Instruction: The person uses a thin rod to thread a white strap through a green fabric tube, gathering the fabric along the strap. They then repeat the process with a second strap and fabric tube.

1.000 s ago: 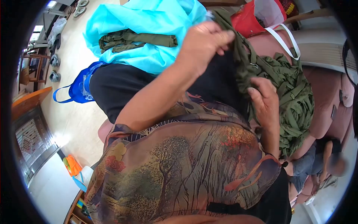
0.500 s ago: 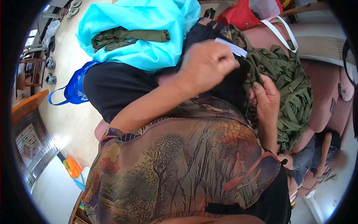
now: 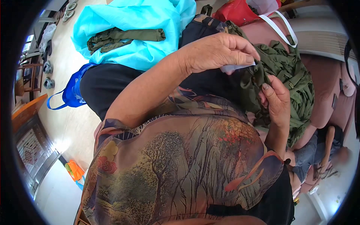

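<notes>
My left hand (image 3: 228,52) reaches across from the left, thumb and fingers pinched together at the upper edge of dark green fabric (image 3: 251,84). Just under those fingertips a white tag-like strip (image 3: 237,68) shows, partly covered by the hand. My right hand (image 3: 276,98) grips the same fabric lower down, its thumb pressed on top and its other fingers curled behind. Behind and beside the right hand lies a large tangled heap of the same green fabric (image 3: 294,80), with strap-like folds. What exactly sits between the left fingertips is partly hidden.
A folded green piece (image 3: 142,35) lies on a bright cyan sheet (image 3: 123,17). A blue bag (image 3: 73,90) hangs by my black-trousered leg (image 3: 108,86). A red bag (image 3: 234,11) with a white handle stands behind the heap. Another person (image 3: 318,150) is at the lower right.
My left hand has moved right and slightly up, onto the fabric's edge, and now covers part of the white strip. My right hand has shifted a little right and down, still gripping.
</notes>
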`<action>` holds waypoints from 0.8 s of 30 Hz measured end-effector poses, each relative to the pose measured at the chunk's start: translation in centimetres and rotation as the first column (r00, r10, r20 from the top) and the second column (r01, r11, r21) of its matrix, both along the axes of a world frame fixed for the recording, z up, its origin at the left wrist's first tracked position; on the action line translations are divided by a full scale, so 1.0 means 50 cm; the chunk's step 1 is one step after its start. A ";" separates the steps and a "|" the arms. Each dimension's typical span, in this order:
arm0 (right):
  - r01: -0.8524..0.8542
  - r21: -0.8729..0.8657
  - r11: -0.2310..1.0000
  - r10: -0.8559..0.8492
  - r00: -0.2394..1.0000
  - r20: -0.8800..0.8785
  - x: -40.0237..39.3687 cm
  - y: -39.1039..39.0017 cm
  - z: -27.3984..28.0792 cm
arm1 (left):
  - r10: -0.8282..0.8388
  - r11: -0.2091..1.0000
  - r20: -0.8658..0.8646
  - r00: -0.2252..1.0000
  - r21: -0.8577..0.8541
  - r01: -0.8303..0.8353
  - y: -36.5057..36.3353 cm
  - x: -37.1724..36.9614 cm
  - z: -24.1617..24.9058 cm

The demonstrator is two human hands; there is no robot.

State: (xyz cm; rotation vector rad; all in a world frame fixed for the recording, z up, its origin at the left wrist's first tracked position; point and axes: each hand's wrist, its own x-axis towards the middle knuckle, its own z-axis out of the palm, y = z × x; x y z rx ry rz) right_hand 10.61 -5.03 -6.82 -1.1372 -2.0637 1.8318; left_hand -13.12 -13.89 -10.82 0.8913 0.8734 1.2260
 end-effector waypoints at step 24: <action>-0.107 0.511 0.853 0.166 0.983 -0.072 -0.003 -0.003 -0.042 | 0.228 0.973 -0.192 0.954 0.024 -0.228 -0.014 0.037 -0.068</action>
